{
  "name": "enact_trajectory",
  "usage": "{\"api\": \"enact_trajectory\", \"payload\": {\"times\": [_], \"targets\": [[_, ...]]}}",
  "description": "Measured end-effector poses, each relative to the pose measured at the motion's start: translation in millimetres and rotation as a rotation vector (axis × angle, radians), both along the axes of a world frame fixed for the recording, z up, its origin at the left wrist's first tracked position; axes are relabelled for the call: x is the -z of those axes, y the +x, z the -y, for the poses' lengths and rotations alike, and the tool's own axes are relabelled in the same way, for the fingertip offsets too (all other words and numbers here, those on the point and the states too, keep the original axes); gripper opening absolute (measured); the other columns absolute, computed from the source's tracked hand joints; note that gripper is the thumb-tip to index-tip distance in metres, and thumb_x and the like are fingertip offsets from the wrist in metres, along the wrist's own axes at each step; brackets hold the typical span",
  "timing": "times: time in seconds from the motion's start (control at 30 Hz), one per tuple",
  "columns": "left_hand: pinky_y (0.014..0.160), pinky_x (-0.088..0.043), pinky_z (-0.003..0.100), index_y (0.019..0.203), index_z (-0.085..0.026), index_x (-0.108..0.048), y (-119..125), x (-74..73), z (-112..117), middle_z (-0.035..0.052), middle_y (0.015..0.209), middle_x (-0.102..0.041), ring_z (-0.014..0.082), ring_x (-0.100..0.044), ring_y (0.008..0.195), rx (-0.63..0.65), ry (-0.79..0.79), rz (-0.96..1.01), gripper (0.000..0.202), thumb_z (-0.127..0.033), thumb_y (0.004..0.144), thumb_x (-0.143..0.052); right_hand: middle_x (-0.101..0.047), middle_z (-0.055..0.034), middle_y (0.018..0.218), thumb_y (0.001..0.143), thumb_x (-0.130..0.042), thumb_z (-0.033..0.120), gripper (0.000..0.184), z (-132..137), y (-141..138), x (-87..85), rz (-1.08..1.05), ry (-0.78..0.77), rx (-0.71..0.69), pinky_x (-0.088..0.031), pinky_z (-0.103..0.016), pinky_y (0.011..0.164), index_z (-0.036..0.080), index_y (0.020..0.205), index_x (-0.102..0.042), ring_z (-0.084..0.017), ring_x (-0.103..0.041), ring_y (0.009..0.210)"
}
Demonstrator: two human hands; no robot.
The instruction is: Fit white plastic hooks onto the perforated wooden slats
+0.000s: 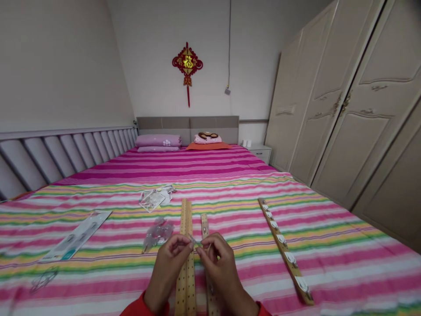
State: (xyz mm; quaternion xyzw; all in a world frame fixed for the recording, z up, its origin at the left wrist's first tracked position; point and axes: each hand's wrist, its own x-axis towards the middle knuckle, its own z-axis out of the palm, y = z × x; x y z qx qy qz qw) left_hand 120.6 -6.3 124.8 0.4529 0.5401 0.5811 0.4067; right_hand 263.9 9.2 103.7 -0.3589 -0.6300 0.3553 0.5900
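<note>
My left hand [168, 262] and my right hand [224, 265] meet over the bed, both closed, thumbs and forefingers pinching a small shiny piece [194, 241] too small to name. Beneath them lie two pale wooden strips with rows of holes [183, 281], side by side and lengthwise. A shorter wooden strip [204, 218] with a small metal piece on it runs partly hidden under my right hand. Left of my left hand lies a clear plastic bag [158, 232]. Farther right rests a wooden strip [279, 241] carrying several white hook-like pieces.
A striped bedspread [250, 272] lies under everything. On the left are a long clear-and-white package [77, 237] and a thin wire-like loop [45, 278]. Several small packets [158, 197] lie farther back. A bed rail [66, 151] borders the left; wardrobes [355, 131] stand at right.
</note>
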Motion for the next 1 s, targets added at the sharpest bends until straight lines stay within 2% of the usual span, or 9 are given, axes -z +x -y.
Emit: {"api": "enact_trajectory", "payload": {"times": [0.13, 0.37, 0.57, 0.7, 0.8, 0.9, 1.0], "targets": [[0.063, -0.051, 0.026, 0.07, -0.018, -0.065, -1, 0.1, -6, 0.0028, 0.071, -0.067, 0.0168, -0.064, 0.068, 0.054, -0.02, -0.04, 0.03, -0.039, 0.053, -0.078, -0.048, 0.0031, 0.06, 0.078, -0.066, 0.033, 0.015, -6, 5, 4.7, -0.102, -0.126, -0.018, -0.033, -0.024, 0.049, 0.02, 0.071, -0.064, -0.012, -0.041, 0.052], [0.068, -0.052, 0.029, 0.09, -0.019, -0.066, 3, -6.0, -19, 0.005, 0.083, -0.071, 0.0198, -0.067, 0.075, 0.041, -0.086, -0.031, 0.047, -0.043, 0.051, -0.078, -0.044, 0.0064, 0.047, 0.062, -0.077, 0.047, 0.032, -21, 11, 14.8, -0.313, -0.452, -0.125, -0.024, -0.022, 0.043, 0.019, 0.062, -0.06, -0.008, -0.034, 0.043], [0.073, -0.053, 0.032, 0.092, -0.017, -0.066, 9, 5.7, -35, 0.0074, 0.085, -0.072, 0.0233, -0.067, 0.084, 0.051, -0.086, 0.0, 0.053, -0.049, 0.051, -0.078, -0.042, 0.0083, 0.036, 0.06, -0.076, 0.046, 0.032, -29, 12, 31.4, -0.395, -0.624, -0.196, -0.018, -0.02, 0.037, 0.018, 0.061, -0.059, -0.005, -0.028, 0.032], [0.074, -0.053, 0.033, 0.086, -0.018, -0.069, 8, 15.3, -42, 0.0072, 0.084, -0.072, 0.0224, -0.066, 0.08, 0.043, -0.053, -0.128, 0.045, -0.05, 0.054, -0.075, -0.042, 0.0082, 0.035, 0.061, -0.073, 0.039, 0.026, -34, 14, 37.4, -0.422, -0.651, -0.199, -0.017, -0.02, 0.037, 0.017, 0.059, -0.059, -0.004, -0.026, 0.032], [0.082, -0.052, 0.035, 0.088, -0.022, -0.073, 6, 19.4, -42, 0.008, 0.094, -0.071, 0.0237, -0.064, 0.091, 0.059, 0.03, -0.273, 0.037, -0.048, 0.062, -0.069, -0.042, 0.0081, 0.036, 0.059, -0.071, 0.034, 0.021, -39, 17, 39.2, -0.409, -0.637, -0.201, -0.015, -0.02, 0.037, 0.017, 0.057, -0.059, -0.004, -0.027, 0.033], [0.088, -0.049, 0.035, 0.092, -0.026, -0.075, 5, 21.9, -41, 0.008, 0.101, -0.071, 0.0242, -0.063, 0.098, 0.128, 0.095, -0.365, 0.031, -0.044, 0.068, -0.066, -0.042, 0.0077, 0.037, 0.059, -0.07, 0.03, 0.017, -45, 21, 37.7, -0.337, -0.603, -0.246, -0.017, -0.02, 0.038, 0.017, 0.056, -0.06, -0.005, -0.03, 0.035], [0.079, -0.051, 0.033, 0.085, -0.025, -0.076, 4, 24.6, -41, 0.0088, 0.09, -0.071, 0.0231, -0.065, 0.085, 0.17, 0.091, -0.401, 0.026, -0.042, 0.066, -0.069, -0.043, 0.007, 0.039, 0.058, -0.071, 0.028, 0.017, -51, 25, 32.4, -0.261, -0.554, -0.297, -0.021, -0.02, 0.04, 0.018, 0.053, -0.059, -0.006, -0.032, 0.038]]}}
